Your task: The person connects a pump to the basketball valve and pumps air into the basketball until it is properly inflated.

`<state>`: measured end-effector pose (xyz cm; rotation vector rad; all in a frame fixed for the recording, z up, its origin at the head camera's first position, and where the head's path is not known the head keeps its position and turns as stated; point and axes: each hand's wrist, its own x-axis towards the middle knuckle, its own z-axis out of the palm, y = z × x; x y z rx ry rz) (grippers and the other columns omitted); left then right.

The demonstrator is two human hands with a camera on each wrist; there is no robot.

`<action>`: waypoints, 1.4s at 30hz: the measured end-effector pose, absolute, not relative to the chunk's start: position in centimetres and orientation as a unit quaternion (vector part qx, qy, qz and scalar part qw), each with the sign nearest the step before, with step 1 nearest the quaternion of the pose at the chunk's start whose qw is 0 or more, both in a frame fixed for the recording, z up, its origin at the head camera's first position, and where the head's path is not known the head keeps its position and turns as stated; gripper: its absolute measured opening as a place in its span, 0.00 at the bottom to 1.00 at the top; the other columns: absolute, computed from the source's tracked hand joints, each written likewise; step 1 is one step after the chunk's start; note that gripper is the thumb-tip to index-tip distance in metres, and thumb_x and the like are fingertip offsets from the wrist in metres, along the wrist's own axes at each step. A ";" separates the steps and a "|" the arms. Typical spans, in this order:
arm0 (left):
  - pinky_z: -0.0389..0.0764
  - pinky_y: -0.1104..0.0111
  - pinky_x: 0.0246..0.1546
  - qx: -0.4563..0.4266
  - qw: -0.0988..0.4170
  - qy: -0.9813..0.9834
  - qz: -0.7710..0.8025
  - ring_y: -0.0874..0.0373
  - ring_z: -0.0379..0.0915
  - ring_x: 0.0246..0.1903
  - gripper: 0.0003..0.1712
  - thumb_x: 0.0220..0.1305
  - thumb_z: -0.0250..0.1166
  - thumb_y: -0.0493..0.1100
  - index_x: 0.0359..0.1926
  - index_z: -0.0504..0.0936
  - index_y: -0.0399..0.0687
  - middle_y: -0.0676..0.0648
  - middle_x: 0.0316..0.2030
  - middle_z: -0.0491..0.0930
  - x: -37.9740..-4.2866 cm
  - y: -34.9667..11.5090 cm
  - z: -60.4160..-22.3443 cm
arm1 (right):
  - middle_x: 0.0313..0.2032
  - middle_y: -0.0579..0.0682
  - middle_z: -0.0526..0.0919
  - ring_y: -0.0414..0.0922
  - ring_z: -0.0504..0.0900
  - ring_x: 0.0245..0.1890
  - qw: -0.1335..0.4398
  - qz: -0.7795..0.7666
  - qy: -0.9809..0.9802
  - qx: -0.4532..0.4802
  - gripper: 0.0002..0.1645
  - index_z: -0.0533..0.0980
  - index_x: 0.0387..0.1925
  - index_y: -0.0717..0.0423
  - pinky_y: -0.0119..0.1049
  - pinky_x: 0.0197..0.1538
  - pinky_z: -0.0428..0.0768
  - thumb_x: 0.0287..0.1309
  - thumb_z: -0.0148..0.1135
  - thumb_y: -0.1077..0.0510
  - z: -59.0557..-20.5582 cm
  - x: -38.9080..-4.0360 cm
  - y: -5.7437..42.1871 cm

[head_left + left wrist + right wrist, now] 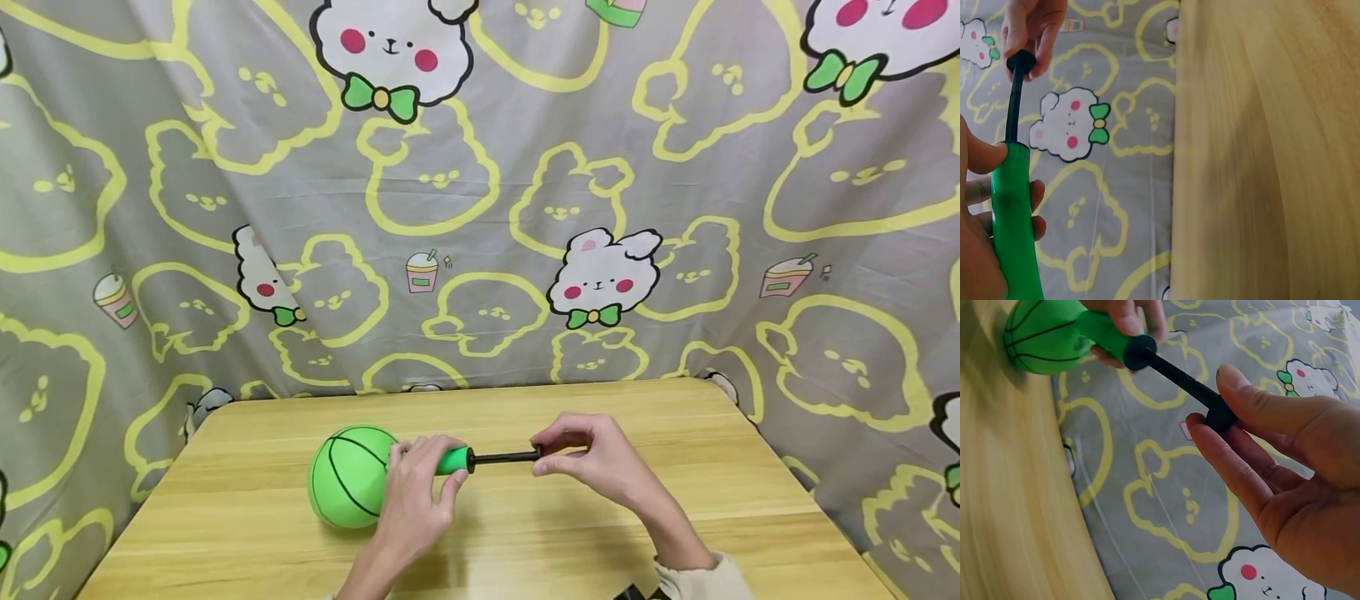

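Ball (343,490) blocks way left of left hand (416,500); pump (456,461) bars gap between hands; here's open table (735,475) right of right hand (596,458); curtain (465,200) walls far edge.

A cream sleeve (708,581) clothes the right arm (670,525).

Glossy plastic pump barrel (1014,209), smooth ball (341,482), wood-grain tabletop (225,537) — faintly shiny, creased cloth curtain (517,125)
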<state>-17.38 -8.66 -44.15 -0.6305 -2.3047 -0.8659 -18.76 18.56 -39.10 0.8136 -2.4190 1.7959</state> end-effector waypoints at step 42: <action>0.67 0.54 0.51 -0.265 0.281 -0.871 -0.303 0.65 0.75 0.40 0.15 0.57 0.73 0.42 0.45 0.81 0.55 0.59 0.40 0.83 -17.0 -7.8 -44.7 | 0.38 0.51 0.88 0.45 0.89 0.36 -0.012 0.580 -0.780 0.233 0.12 0.86 0.39 0.55 0.35 0.39 0.85 0.53 0.79 0.58 -41.1 -18.4 14.4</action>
